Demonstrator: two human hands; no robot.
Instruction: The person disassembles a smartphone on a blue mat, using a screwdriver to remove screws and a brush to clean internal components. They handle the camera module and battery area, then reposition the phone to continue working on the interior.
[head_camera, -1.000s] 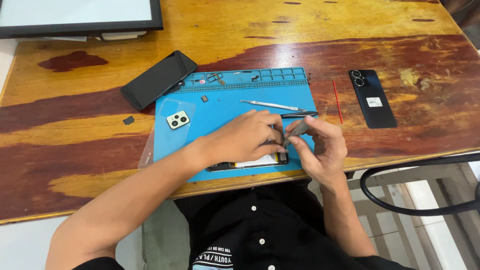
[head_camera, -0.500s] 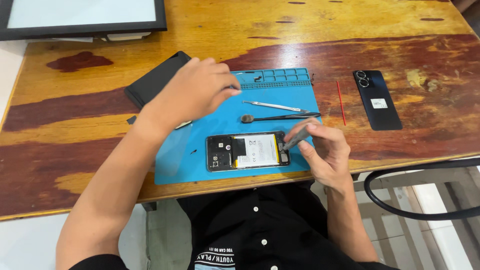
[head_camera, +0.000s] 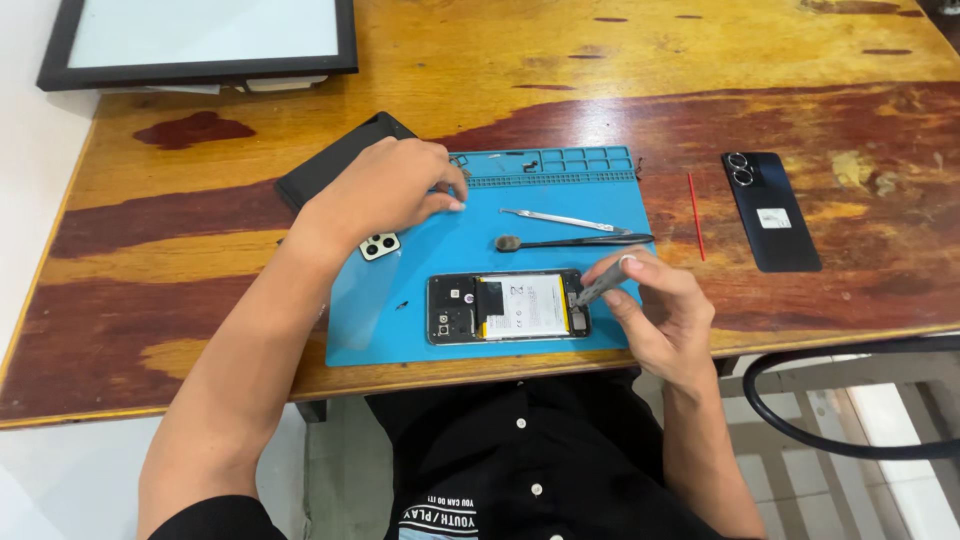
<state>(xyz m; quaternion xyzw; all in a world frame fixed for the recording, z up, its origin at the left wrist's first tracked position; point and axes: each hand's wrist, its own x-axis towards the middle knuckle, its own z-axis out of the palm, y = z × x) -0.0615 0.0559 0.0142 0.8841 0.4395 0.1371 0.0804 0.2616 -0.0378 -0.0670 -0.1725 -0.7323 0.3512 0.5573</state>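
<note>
An opened phone (head_camera: 508, 307) with its battery and board exposed lies on a blue work mat (head_camera: 420, 330) near the table's front edge. My right hand (head_camera: 655, 310) grips a thin grey screwdriver (head_camera: 598, 287) whose tip touches the phone's right end. My left hand (head_camera: 385, 190) hovers over the mat's upper left part, fingers curled and pointing toward the mat's small compartments; whether they pinch anything is hidden. A white camera cover piece (head_camera: 380, 246) lies just below that hand.
Metal tweezers (head_camera: 565, 219) and a black brush (head_camera: 570, 241) lie on the mat. A black phone panel (head_camera: 335, 165) sits at the mat's upper left, a dark phone back (head_camera: 770, 212) and a red stick (head_camera: 695, 215) to the right. A framed white board (head_camera: 200, 40) stands at the back left.
My left hand lifted off the opened phone and swung up and left over the mat's top edge, uncovering the phone. My right hand kept the screwdriver at the phone's right end.
</note>
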